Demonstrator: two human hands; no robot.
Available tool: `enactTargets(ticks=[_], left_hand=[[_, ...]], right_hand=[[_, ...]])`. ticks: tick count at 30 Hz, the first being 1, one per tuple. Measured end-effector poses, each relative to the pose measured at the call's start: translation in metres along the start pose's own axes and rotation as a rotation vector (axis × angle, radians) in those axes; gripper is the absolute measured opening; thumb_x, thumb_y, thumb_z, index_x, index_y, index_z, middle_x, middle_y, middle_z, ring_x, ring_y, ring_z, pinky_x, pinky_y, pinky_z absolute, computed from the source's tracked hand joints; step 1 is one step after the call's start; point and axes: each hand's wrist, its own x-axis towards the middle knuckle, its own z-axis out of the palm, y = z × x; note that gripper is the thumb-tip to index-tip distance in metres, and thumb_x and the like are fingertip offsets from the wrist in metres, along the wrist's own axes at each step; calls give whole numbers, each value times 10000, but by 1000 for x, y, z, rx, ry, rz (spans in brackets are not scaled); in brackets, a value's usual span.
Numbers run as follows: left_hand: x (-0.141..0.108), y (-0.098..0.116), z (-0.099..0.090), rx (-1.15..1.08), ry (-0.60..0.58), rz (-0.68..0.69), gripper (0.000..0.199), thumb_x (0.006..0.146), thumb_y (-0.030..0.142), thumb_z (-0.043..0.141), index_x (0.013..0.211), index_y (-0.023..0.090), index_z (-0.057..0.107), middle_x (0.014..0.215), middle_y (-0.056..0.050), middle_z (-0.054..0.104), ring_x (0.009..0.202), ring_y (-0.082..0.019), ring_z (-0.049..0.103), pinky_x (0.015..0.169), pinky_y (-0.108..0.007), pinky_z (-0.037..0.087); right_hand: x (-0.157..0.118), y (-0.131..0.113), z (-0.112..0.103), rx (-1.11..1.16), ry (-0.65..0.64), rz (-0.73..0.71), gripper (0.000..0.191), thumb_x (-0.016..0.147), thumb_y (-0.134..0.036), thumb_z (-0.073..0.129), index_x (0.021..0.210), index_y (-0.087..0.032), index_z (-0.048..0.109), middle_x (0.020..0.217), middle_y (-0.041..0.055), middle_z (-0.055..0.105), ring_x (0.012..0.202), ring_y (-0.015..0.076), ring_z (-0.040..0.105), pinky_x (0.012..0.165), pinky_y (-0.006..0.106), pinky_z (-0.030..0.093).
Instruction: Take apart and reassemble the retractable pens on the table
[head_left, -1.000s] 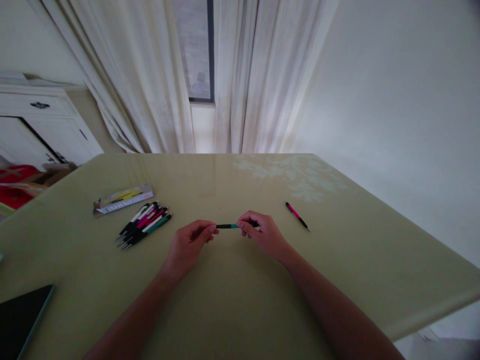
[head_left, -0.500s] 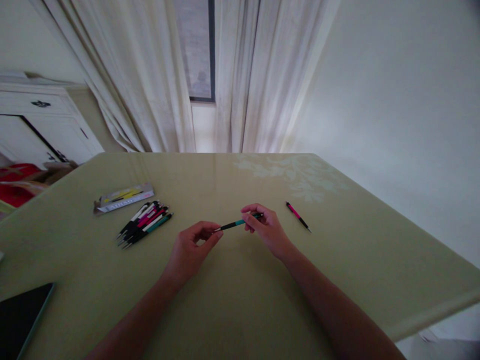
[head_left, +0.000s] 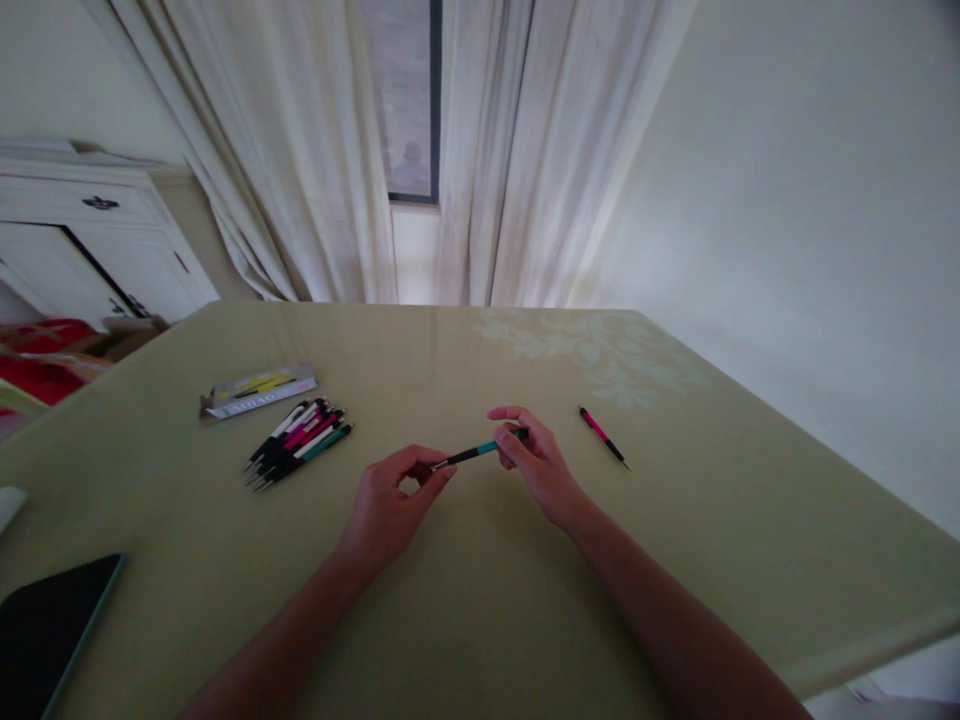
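Note:
A teal and black pen (head_left: 472,453) is held between my two hands above the table, slanting slightly up to the right. My left hand (head_left: 396,500) pinches its tip end between thumb and fingers. At the other end, my right hand (head_left: 529,460) grips the barrel near the top, its index finger lifted off. To the right lies a single pink and black pen (head_left: 604,437) on the table. A pile of several pens (head_left: 300,443), white, pink, teal and black, rests left of my left hand.
Behind the pile lies a printed pen box (head_left: 259,392). A dark flat device (head_left: 56,630) sits at the table's near left, with part of a white object (head_left: 9,503) beyond it. The pale green table (head_left: 712,520) has its right edge near the wall. Curtains hang behind.
My right index finger has lifted away from the pen. Both hands still hold it in nearly the same place. The whole view has shifted a little, so things appear slightly further right.

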Motion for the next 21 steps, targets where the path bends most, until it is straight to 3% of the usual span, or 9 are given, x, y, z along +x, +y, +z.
enactTargets(ticks=[12,17,21], left_hand=[[2,-6,-4,20,-38,67,158,901,372,734,894,220,774,780,-9,753,720,-169,685,686,-266,525],[0,-1,-2,67,-70,77,191,916,393,707,893,211,761,756,-7,731,697,-165,669,670,-262,521],[0,0,-2,117,-215,101,231,964,416,628,1020,227,749,852,-20,741,755,-173,679,699,-270,538]], right_hand=[[1,-5,-5,45,-155,0,407,948,-474,647,1222,-174,635,711,-47,462,598,115,438,563,268,361],[0,0,2,148,-65,19,319,888,-456,745,1063,-200,669,656,-41,546,596,125,498,579,266,411],[6,5,-2,127,-15,10,333,843,-516,773,928,-203,695,711,-4,600,627,137,528,607,275,445]])
